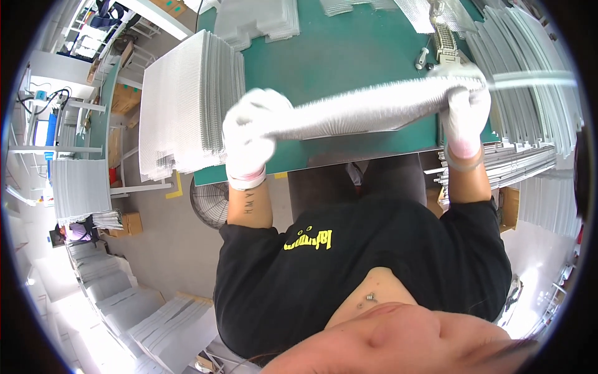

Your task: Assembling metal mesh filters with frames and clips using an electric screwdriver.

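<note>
- I see my left hand (252, 134) and right hand (464, 115), both in white gloves, each closed around one end of a long bundle of ribbed white sheets (367, 109).
- The bundle spans between my hands, above the near edge of the green table (349, 50), slightly blurred.
- Just beyond my left hand stands a tall stack of corrugated white panels (184, 103), its ridged edges facing me.
- To the right of my right hand, more long white strips (529, 75) lie fanned out, crowding that side.
- Past the right hand sits a small metal tool (445, 47) on the green surface.
- Below my left hand, on the grey floor, a round fan grille (208, 202) shows.
- Farther left, more white stacks (78, 190) rest on racks.
</note>
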